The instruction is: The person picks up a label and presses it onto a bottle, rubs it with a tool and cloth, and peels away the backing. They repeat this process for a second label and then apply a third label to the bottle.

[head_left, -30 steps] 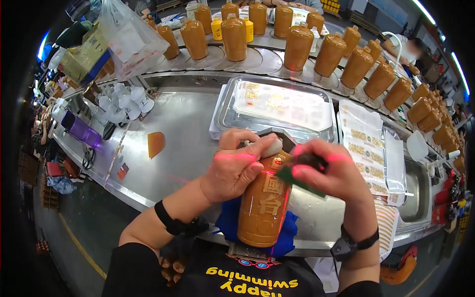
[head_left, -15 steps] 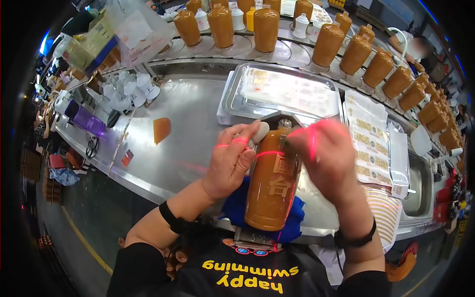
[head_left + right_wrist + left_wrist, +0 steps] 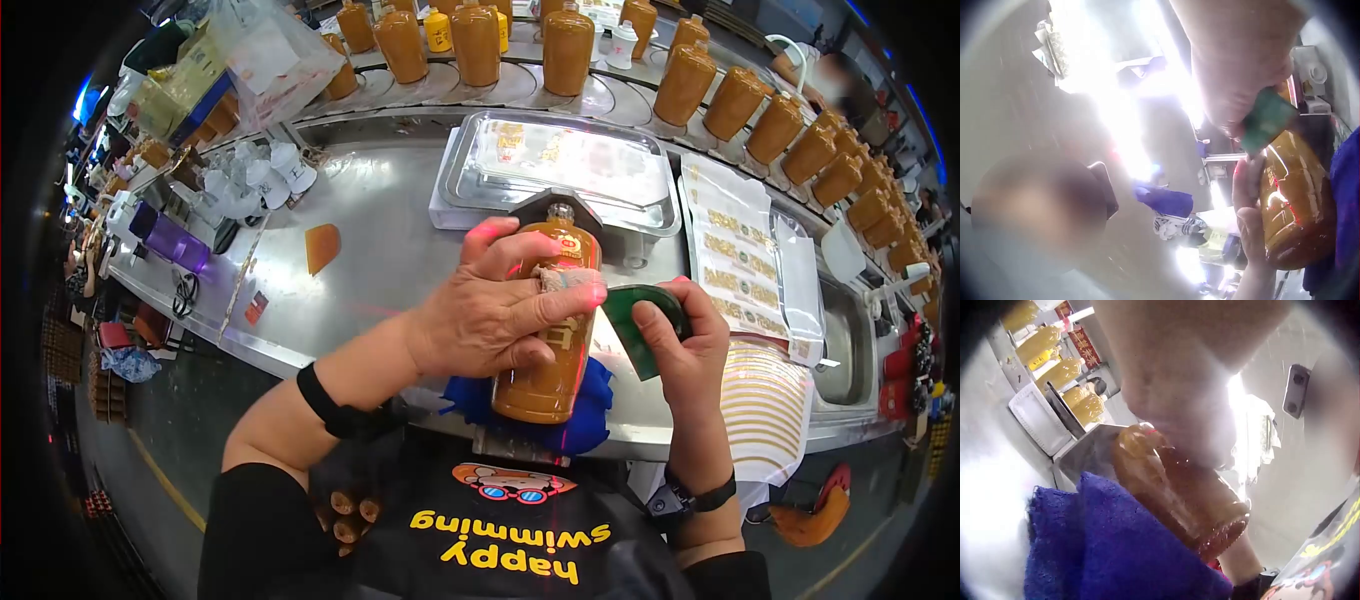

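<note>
A glossy brown bottle (image 3: 540,390) with raised gold characters lies tilted on a blue cloth (image 3: 593,400), its clear neck pointing away from the person. My left hand (image 3: 475,310) is over the bottle's front, holding a small whitish cloth (image 3: 568,280) against it and hiding most of the characters. Just right of the bottle, my right hand (image 3: 695,345) pinches a flat green scraper (image 3: 635,325) between thumb and fingers. In the right wrist view the green scraper (image 3: 1267,122) appears close above the bottle (image 3: 1297,206).
Beyond the bottle sits a metal tray (image 3: 460,165) with printed sheets. More label sheets (image 3: 740,270) lie at right, near a sink (image 3: 850,370). Several brown bottles (image 3: 567,55) stand on the conveyor behind. At left are a purple bottle (image 3: 170,238) and clear plastic pieces (image 3: 245,185).
The left hand has moved from the bottle's shoulder across its front with the whitish cloth. The right hand has drawn back to the right with the scraper. Bottles on the conveyor have shifted.
</note>
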`<state>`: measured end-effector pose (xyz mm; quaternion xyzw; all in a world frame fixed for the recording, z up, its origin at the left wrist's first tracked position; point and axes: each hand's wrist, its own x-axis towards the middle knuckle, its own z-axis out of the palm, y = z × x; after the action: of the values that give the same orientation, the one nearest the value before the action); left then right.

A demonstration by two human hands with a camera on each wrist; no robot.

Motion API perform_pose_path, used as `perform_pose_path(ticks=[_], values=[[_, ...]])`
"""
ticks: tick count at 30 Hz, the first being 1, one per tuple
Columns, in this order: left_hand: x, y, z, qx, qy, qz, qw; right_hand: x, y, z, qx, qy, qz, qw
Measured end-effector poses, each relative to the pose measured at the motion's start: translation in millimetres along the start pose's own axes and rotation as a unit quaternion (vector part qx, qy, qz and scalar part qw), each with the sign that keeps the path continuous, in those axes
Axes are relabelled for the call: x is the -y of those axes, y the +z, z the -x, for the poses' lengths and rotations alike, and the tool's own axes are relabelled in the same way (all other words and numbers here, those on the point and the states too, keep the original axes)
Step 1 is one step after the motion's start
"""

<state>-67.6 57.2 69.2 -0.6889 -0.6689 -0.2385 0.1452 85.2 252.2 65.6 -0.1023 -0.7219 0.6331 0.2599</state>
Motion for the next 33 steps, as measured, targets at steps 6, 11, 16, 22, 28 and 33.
perform_pose_path(ticks=[6, 11, 16, 22, 28, 33], values=[[-19.8, -5.4, 13.8, 0.052, 0.017, -0.036, 0.998, -6.5, -13.0, 13.2, -0.006, -0.010, 0.036, 0.999], [-39.1, -7.0, 21.5, 0.064, 0.033, -0.011, 0.997, -6.0, -20.3, 20.9, -0.013, -0.010, 0.046, 0.999], [-11.2, -6.0, 2.9, 0.038, 0.018, -0.044, 0.998, -2.3, -16.6, 24.8, -0.009, 0.015, 0.007, 1.000], [-14.9, 1.0, 3.0, -0.004, 0.062, -0.041, 0.997, -4.6, -23.2, 27.0, -0.021, -0.002, 0.036, 0.999], [-7.1, -0.8, 11.8, -0.016, -0.030, 0.001, 0.999, 5.4, -19.6, 19.0, 0.088, -0.005, 0.065, 0.994], [9.0, 1.5, 5.7, -0.046, -0.077, -0.041, 0.995, 10.8, 9.0, -24.4, 0.201, -0.135, 0.160, 0.957]])
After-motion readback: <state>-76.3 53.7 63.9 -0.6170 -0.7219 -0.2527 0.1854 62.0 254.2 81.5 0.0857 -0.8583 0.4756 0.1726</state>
